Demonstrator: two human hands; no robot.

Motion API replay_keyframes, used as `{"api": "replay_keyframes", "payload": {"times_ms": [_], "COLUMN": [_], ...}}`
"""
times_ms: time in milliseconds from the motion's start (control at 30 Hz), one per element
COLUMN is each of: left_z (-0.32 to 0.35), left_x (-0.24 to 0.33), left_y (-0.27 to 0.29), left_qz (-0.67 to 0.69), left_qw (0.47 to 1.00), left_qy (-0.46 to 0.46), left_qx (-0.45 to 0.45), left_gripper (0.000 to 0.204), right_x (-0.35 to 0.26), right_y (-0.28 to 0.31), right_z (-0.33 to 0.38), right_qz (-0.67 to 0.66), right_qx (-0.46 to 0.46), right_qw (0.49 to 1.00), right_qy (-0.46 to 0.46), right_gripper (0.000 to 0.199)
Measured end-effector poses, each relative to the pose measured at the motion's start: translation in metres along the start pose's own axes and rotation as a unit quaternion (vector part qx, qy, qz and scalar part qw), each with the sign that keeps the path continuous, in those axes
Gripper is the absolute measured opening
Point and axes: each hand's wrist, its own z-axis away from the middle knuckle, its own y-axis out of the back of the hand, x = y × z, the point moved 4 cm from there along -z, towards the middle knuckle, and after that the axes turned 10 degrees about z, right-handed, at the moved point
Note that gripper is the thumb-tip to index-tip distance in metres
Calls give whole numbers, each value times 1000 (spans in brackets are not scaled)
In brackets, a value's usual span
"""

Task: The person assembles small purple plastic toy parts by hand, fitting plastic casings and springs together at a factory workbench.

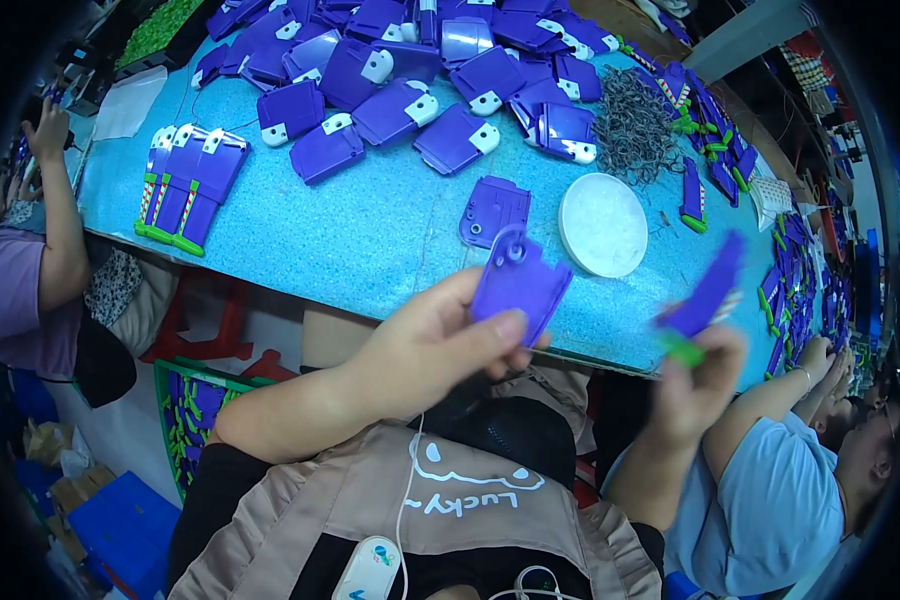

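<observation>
My left hand (465, 335) is closed around a flat purple plastic shell half (522, 290), its inner side with round posts facing up. Further right, my right hand (705, 385) grips a long purple piece (710, 290) with a green end and a striped edge; motion blurs it. On the blue table just beyond my left hand lies a second purple shell half (495, 210), inner side up. Beside it stands a round white dish (603, 225); its contents are too small to tell.
Purple shells with white corners (390, 110) are heaped at the back. A grey tangle of small wire-like parts (635, 125) lies right of them. Several assembled purple pieces (195, 185) sit at left. A green crate (205, 400) stands below. Co-workers sit on both sides.
</observation>
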Motion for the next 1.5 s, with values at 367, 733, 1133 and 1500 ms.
{"api": "replay_keyframes", "payload": {"times_ms": [367,733,1133,1500], "left_z": [18,5,16,45], "left_x": [3,11,12,7], "left_y": [-7,14,32,-5], "left_qz": [119,192,154,213], "left_qw": [977,954,985,949], "left_qy": [173,-200,12,182], "left_qx": [-21,110,82,-147], "left_gripper": [34,34,36,40], "right_x": [-16,-16,-38,-22], "right_y": [-75,-114,-103,-112], "right_z": [9,10,-7,-13], "right_qz": [-88,-19,101,-121], "right_qx": [-141,-133,-200,-205], "right_qw": [986,979,969,970], "right_qy": [-24,-150,108,-51], "right_gripper": [34,25,35,29]}}
